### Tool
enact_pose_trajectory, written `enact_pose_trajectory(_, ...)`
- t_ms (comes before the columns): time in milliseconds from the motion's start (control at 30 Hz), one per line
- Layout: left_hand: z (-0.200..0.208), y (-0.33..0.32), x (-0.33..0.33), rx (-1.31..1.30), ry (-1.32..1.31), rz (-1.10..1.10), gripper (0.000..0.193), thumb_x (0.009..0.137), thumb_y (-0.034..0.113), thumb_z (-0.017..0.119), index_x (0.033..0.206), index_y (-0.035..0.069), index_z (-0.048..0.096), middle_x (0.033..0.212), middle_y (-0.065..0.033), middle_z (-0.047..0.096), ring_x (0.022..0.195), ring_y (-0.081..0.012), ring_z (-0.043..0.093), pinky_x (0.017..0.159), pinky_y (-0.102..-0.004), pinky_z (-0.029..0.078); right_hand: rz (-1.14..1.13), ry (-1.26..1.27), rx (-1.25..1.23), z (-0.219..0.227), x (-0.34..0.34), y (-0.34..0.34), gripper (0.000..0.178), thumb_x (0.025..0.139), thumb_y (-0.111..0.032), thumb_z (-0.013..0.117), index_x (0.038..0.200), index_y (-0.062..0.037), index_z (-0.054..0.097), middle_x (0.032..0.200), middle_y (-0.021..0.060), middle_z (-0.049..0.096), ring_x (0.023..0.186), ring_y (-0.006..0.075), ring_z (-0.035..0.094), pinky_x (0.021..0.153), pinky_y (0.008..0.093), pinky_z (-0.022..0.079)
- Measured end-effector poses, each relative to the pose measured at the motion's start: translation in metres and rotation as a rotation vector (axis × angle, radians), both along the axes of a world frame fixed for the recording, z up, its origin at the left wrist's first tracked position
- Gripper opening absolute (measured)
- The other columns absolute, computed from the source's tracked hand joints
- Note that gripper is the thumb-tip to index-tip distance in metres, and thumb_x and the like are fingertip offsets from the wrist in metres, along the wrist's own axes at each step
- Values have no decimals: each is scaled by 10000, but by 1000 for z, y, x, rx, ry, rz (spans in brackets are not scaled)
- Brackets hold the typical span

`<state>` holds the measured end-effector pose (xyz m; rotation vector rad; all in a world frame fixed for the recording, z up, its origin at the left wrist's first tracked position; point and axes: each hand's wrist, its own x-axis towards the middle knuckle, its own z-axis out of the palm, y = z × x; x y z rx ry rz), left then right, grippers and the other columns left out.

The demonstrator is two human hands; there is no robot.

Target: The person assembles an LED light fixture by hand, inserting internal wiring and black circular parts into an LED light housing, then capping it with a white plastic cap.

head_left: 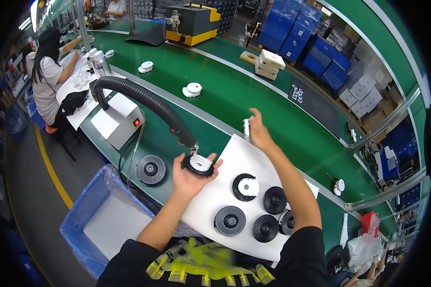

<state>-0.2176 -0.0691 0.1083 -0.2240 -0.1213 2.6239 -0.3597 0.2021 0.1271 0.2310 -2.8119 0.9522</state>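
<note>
My left hand (189, 182) is palm up, fingers curled round a black round housing with a white disc (200, 163) set in its top. Just above that housing is the metal end of a black flexible hose (163, 107), which arches from a white box (121, 122) with a lit red switch. Over the near edge of the conveyor, my right hand (260, 134) grips a small white plastic part (246, 129), seen nearly edge-on. On the white sheet (215, 198) between my arms lie another black housing with a white disc (248, 187) and several black ribbed round housings (230, 220).
A green conveyor belt (220, 107) crosses ahead, carrying white parts (192, 89). One grey-black round housing (151, 170) sits left of my left hand. At lower left stands a blue-lined bin (100, 215). A seated person (50, 81) works farther left.
</note>
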Motion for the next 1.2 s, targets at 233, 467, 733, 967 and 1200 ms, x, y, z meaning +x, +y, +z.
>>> enact_pose_trajectory(233,10,-30,17,5,-139,28,430,933,549,479,1202,217,531,1446,-255,305,1271,-522,376,980,-579,409,201,-648,-1245,6,77,-98,362,1032,-455,295,1312,-301,465,1001,0,612,744,117,574,487,240,335)
enact_pose_trajectory(467,14,-92,116,3,-6,-56,569,928,576,424,1339,192,510,1411,-260,430,1286,-533,386,882,-587,463,315,-780,-1412,-21,98,-141,450,1014,-552,309,1296,-251,489,1057,11,624,877,179,647,572,265,478)
enact_pose_trajectory(733,1,-83,123,158,51,-8,619,948,562,398,1452,204,387,1452,-279,374,1364,-497,311,946,-657,403,278,-994,-1615,4,114,-155,494,1015,-554,187,1201,-239,518,817,166,530,528,162,367,462,259,310)
enact_pose_trajectory(967,25,-56,81,-41,-124,-1,539,931,556,461,1322,189,504,1370,-260,445,1281,-456,400,923,-507,424,176,-1024,-1743,-20,104,-138,477,1008,-524,292,1150,-140,538,901,174,599,628,195,524,439,253,335)
enact_pose_trajectory(1200,15,-20,4,-169,-58,-8,461,961,503,411,1250,183,573,1346,-247,470,1269,-453,412,1015,-602,356,296,-553,-1727,72,208,-82,465,1023,-499,276,1343,-194,419,906,206,573,768,210,552,606,291,432)
